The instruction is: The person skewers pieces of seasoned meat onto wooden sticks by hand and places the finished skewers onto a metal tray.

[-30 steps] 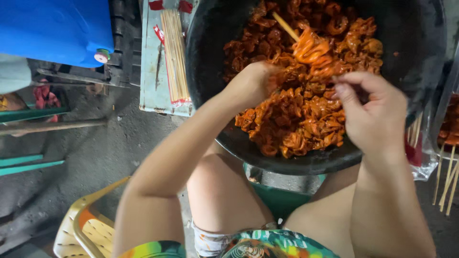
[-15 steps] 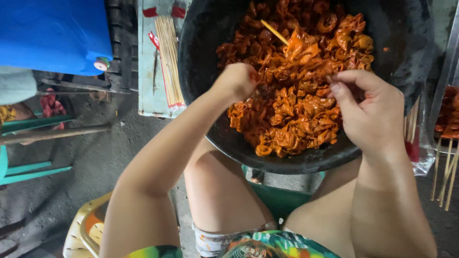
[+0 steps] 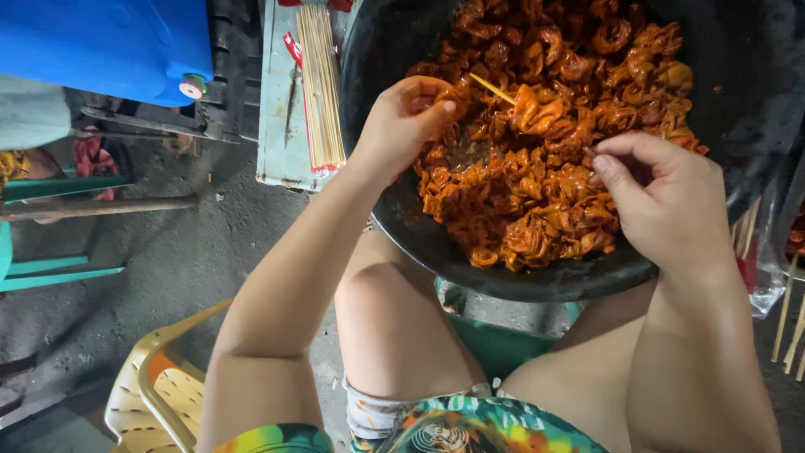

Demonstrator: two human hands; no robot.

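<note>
Since a moment ago your left hand [image 3: 407, 117] has dropped lower, pinching the skewer [image 3: 493, 89]; your right hand [image 3: 662, 201] pinches slick, soft marinated pieces [image 3: 537, 193] mid-frame in the black basin [image 3: 470, 260]. Grip pieces firmly by folds.

A thin bamboo skewer [image 3: 493, 88] slants across the black basin [image 3: 470, 260], threaded with one orange coiled piece. Glossy orange marinated meat coils [image 3: 537, 193] lie heaped inside.

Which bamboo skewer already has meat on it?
The single skewer held over the black basin; the bundle of skewers on the board at its left is bare.
</note>
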